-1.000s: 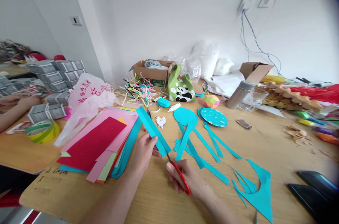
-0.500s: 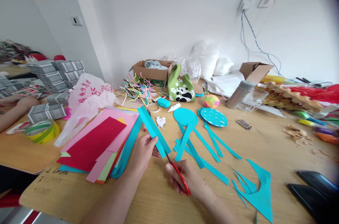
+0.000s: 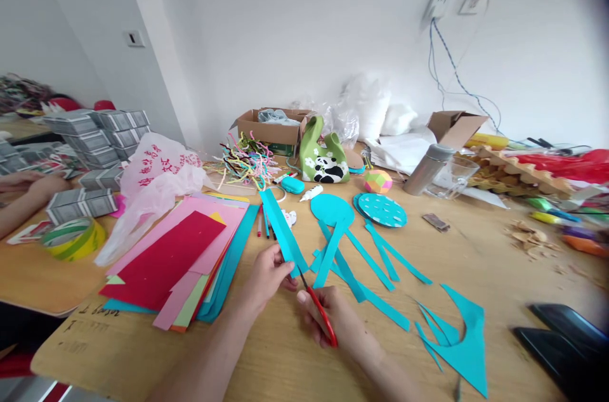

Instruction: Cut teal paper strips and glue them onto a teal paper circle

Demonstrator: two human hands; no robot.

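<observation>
"Where are the person's two hands?"

"Near the middle of a wooden surface point(image 3: 285, 361). The left hand point(image 3: 267, 278) is pinched closed, thumb on top, on the near part of a long turquoise strip point(image 3: 280, 227), which slants away and to the left."

"And the right hand point(image 3: 328, 316)?"

"Its fingers are curled around the red handles of a pair of scissors point(image 3: 320, 307). The blades meet the strip's near end; how far apart they stand is too small to make out."

"What lies to the left?"

"A stack of coloured paper point(image 3: 171, 256), a red sheet on top and turquoise sheets showing along its right edge. Beyond it is a crumpled plastic bag point(image 3: 152, 177) with pinkish-red lettering. At the far left, another person's forearm point(image 3: 31, 205) shows."

"And to the right of the hands?"

"A turquoise circle point(image 3: 328, 204), with loose turquoise cuttings point(image 3: 366, 256) over and near it. Just beside it sits a turquoise disc point(image 3: 383, 210) with pale marks. Further right, nearer the person, lies a curved offcut point(image 3: 469, 332)."

"Anything behind?"

"A green panda bag point(image 3: 311, 151), just beside a cardboard box point(image 3: 280, 130)."
</observation>
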